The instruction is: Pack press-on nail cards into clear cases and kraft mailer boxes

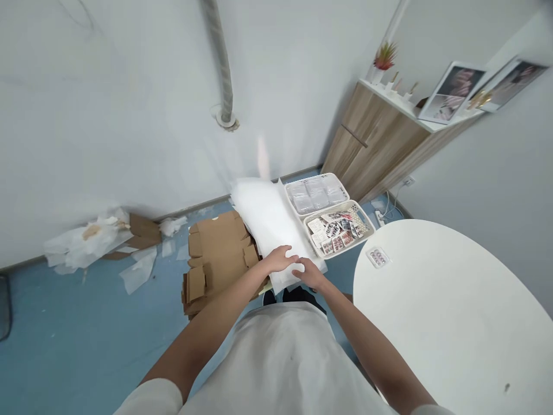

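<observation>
My left hand (279, 259) is over the near part of a stack of white sheets (263, 210), which look like thin packing foam. Its fingers are spread and nothing shows in them. Close beside it, my right hand (310, 273) has thumb and fingers apart and also holds nothing I can see. Whether either hand touches the sheets, I cannot tell. Left of the sheets lie flattened cardboard boxes (222, 242). To their right are a white basket (368, 233) of small cards and press-on nail packs, and another basket (347, 195) with clear plastic packs.
A round white table (449, 305) stands at the right, bearing a small nail pack (378, 257). Behind it is a wooden cabinet (375, 132) with picture frames and a plant. Crumpled wrapping (86, 239) lies along the wall at left. A power strip (380, 218) sits near the cabinet.
</observation>
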Action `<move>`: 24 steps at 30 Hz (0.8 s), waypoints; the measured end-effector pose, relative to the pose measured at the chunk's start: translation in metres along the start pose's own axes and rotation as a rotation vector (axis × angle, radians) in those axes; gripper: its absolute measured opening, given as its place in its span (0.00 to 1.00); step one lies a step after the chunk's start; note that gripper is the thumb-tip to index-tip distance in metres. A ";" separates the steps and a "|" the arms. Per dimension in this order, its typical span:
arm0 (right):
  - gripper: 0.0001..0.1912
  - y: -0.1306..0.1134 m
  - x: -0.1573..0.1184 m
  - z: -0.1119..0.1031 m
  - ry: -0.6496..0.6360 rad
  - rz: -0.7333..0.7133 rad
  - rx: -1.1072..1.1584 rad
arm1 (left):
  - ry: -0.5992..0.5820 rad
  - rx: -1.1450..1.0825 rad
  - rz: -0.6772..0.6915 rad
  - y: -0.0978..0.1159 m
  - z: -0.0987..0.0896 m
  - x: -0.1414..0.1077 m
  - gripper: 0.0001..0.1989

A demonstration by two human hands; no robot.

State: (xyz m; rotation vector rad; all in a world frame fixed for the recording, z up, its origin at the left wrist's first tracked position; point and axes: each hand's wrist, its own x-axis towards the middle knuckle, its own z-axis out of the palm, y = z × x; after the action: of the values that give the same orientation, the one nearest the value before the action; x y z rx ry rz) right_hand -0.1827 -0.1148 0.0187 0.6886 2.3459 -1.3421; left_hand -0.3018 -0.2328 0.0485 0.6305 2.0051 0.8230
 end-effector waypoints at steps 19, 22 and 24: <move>0.38 0.007 0.089 0.013 -0.115 -0.055 -0.104 | 0.234 -0.638 -0.510 -0.021 0.016 0.061 0.31; 0.37 0.000 0.086 0.015 -0.186 -0.141 -0.123 | 0.300 -0.634 -0.459 -0.027 0.022 0.069 0.21; 0.36 -0.005 0.084 0.015 -0.237 -0.207 -0.118 | 0.359 -0.626 -0.451 -0.032 0.024 0.074 0.14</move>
State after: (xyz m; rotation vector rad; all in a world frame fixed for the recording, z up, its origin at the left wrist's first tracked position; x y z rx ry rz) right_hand -0.2536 -0.1099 -0.0294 0.2413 2.3273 -1.2759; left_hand -0.3223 -0.1951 -0.0238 -0.3364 1.9263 1.2507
